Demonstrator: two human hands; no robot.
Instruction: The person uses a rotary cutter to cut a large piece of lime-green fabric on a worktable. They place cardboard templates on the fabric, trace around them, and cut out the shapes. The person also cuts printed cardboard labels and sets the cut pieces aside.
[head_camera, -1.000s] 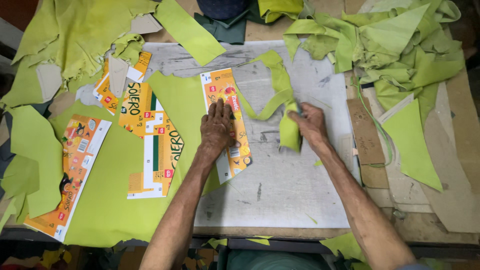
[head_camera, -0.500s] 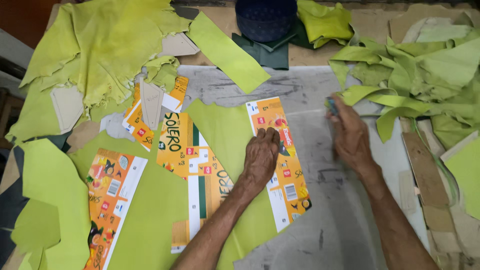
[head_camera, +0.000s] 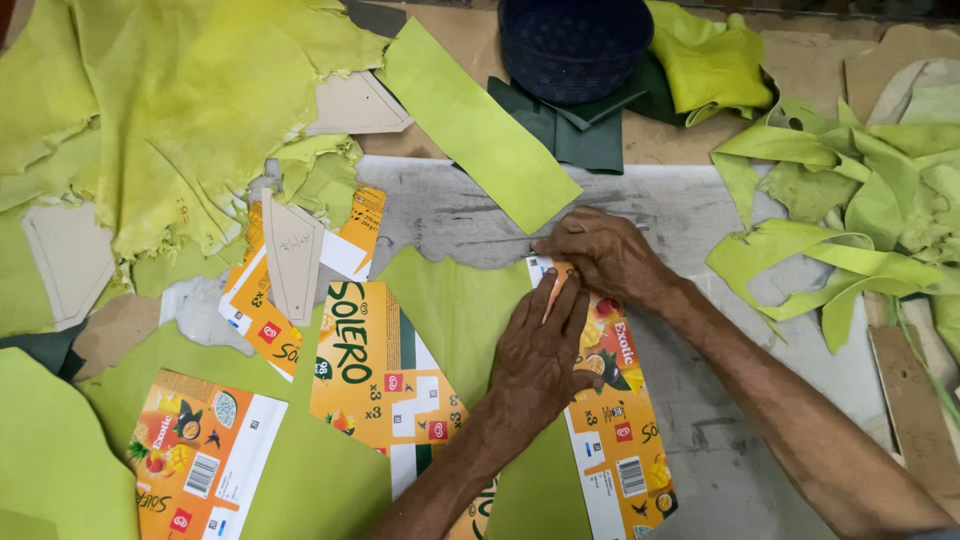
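My left hand (head_camera: 545, 345) lies flat, fingers spread, on a long orange printed card template (head_camera: 620, 430). The template rests on a lime-green leather sheet (head_camera: 450, 300) over a scratched grey cutting board (head_camera: 700, 210). My right hand (head_camera: 605, 255) is at the template's far end with its fingers curled. They seem closed on a thin knife, whose blade pokes out to the left along the leather's edge. The two hands nearly touch.
Two more orange card templates (head_camera: 370, 370) (head_camera: 195, 450) lie to the left on green leather. A beige pattern piece (head_camera: 290, 255), a green strip (head_camera: 475, 125), a large green hide (head_camera: 180, 100), a dark blue cap (head_camera: 575, 40) and a scrap pile (head_camera: 870, 200) surround the board.
My right hand has let go of the green scrap at the right and come left to the template's far end. The left hand stays pressed on the template. The view has drawn closer.
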